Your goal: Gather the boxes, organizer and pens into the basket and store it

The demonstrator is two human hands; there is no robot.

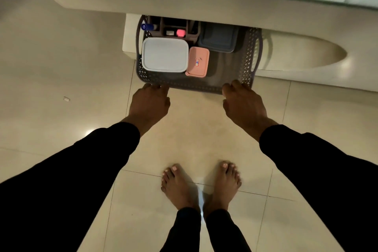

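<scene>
A grey perforated plastic basket (248,63) is sitting on the tiled floor (61,57), half under a glass-topped cream table (184,0), holding a white lidded box (164,54), a pink box (197,62), a grey box (218,37) and a brown organizer (173,26) with pens. The left hand (149,104) and right hand (243,103) are touching its near rim; whether the fingers are gripping it I cannot tell.

Only one marking shows: a small rectangular sticker (197,62) with a red border and a blue mark inside, on the lid of the small pink rectangular plastic box (197,62), which lies in the near middle of the grey perforated plastic basket (248,57). The mark is too small and blurred to read. The white box lid to its left and the dark grey lid beyond it carry no readable text.
</scene>
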